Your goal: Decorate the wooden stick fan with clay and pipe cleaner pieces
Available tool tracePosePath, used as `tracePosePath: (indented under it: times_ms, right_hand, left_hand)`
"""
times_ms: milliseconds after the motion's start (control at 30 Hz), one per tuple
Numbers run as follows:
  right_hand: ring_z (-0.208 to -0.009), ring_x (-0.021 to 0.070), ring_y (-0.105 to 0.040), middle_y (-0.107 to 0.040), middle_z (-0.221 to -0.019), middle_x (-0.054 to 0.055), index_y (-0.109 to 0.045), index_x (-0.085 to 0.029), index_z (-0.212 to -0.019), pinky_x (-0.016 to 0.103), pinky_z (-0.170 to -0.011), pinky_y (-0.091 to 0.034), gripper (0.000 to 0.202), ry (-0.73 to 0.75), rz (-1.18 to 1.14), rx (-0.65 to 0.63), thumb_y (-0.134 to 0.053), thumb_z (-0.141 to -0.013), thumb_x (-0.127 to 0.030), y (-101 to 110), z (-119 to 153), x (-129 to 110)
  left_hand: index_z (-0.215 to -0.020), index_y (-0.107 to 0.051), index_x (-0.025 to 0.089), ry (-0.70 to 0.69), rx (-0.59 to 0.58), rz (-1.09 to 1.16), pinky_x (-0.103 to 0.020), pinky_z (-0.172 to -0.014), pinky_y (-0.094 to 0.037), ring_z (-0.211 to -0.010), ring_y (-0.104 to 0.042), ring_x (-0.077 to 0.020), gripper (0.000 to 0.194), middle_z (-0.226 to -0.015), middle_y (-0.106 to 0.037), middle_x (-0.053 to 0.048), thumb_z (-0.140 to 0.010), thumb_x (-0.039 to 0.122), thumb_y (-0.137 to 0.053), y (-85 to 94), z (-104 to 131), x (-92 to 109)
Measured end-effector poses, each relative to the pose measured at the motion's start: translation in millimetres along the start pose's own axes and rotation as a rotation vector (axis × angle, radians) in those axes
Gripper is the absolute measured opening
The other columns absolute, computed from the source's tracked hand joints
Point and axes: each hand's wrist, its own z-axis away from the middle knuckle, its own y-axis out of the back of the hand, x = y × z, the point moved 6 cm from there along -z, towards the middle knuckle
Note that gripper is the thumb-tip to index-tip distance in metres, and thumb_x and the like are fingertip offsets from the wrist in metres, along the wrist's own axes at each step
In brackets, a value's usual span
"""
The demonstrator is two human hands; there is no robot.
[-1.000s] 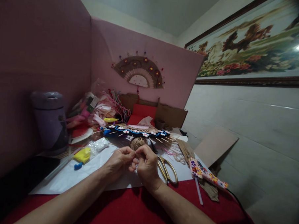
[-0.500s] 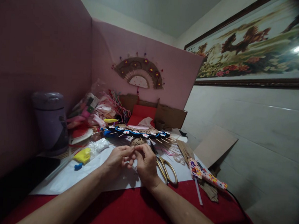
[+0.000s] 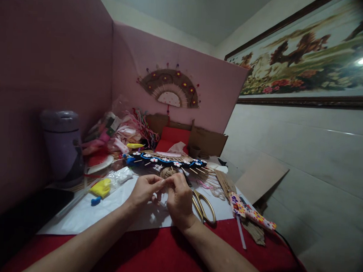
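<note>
Over the white paper (image 3: pixel 84 216), my left hand (image 3: pixel 146 190) and my right hand (image 3: pixel 178 198) meet with fingertips pinched together. Whatever they hold between them is too small to make out. Just behind the fingers sits a ball of brown twine (image 3: pixel 168 172). Beside my right hand lie scissors with gold handles (image 3: pixel 207 208). Farther back is a dark fan (image 3: pixel 168 161) with a blue wavy line, white flowers and thin sticks. Yellow clay (image 3: pixel 102 187) and a small blue lump of clay (image 3: pixel 96 201) rest to the left of my left hand.
A lidded purple cup (image 3: pixel 62 147) stands at the left, near a dark flat object (image 3: pixel 30 209). A flowered glue gun (image 3: pixel 250 213) lies at the right on the red cloth (image 3: pixel 152 255). A brown decorated fan (image 3: pixel 171 85) hangs on the pink panel (image 3: pixel 214 81).
Both hands stay pinched together in nearly the same place, with the fingers shifting slightly. The view has moved very little.
</note>
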Motion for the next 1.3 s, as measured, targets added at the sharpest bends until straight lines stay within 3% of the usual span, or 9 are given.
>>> tracePosePath:
  times_ms: [333,500,800,933,1133,1300]
  right_hand:
    - [-0.076,0.0166,-0.053,-0.053,-0.081,0.003,-0.053,-0.019,-0.075,0.028,-0.068,-0.041,0.012,-0.053,-0.086,-0.022,-0.047,-0.081,-0.010,-1,-2,3]
    - [-0.075,0.0170,-0.054,-0.056,-0.078,0.004,-0.056,-0.018,-0.073,0.028,-0.068,-0.042,0.015,-0.053,-0.104,-0.015,-0.046,-0.081,-0.009,-2,-2,6]
    - [-0.072,0.0161,-0.056,-0.059,-0.075,0.004,-0.059,-0.018,-0.074,0.027,-0.066,-0.042,0.017,-0.012,-0.144,-0.001,-0.047,-0.081,-0.008,-1,-1,6]
    - [-0.073,0.0161,-0.056,-0.059,-0.076,0.004,-0.060,-0.017,-0.076,0.026,-0.067,-0.042,0.018,-0.001,-0.173,-0.027,-0.046,-0.081,-0.007,-2,-2,4]
    - [-0.069,0.0151,-0.055,-0.059,-0.071,0.002,-0.060,-0.017,-0.071,0.025,-0.064,-0.041,0.015,-0.120,-0.189,0.017,-0.050,-0.079,-0.009,1,-3,8]
    - [-0.068,0.0145,-0.053,-0.056,-0.071,0.002,-0.058,-0.017,-0.069,0.025,-0.062,-0.039,0.015,-0.063,-0.197,-0.009,-0.050,-0.077,-0.007,0,-3,3]
  left_hand:
    - [-0.064,-0.056,0.014,-0.037,-0.063,-0.054,-0.019,-0.032,-0.038,-0.037,-0.049,-0.0089,0.031,-0.055,-0.058,0.001,-0.069,0.043,-0.064,-9.5,4,5]
    - [-0.062,-0.059,0.011,-0.047,0.000,-0.103,-0.018,-0.031,-0.035,-0.033,-0.048,-0.0081,0.033,-0.048,-0.056,0.002,-0.065,0.043,-0.068,-3.8,2,6]
    - [-0.067,-0.060,0.010,0.062,-0.152,0.030,-0.019,-0.033,-0.038,-0.036,-0.050,-0.0082,0.033,-0.055,-0.061,-0.001,-0.065,0.041,-0.070,-1.7,-4,-2]
    - [-0.063,-0.059,0.010,0.058,-0.129,0.052,-0.018,-0.032,-0.036,-0.034,-0.048,-0.0073,0.032,-0.053,-0.061,-0.002,-0.065,0.040,-0.071,-0.4,-5,-1]
    - [-0.066,-0.061,0.009,0.112,-0.118,0.146,-0.017,-0.033,-0.036,-0.035,-0.049,-0.0075,0.025,-0.053,-0.061,-0.002,-0.064,0.032,-0.072,-1.6,-4,-3]
    - [-0.064,-0.060,0.009,0.178,-0.119,0.186,-0.018,-0.033,-0.037,-0.036,-0.051,-0.0082,0.016,-0.055,-0.063,-0.004,-0.065,0.022,-0.069,-0.1,-4,-7]
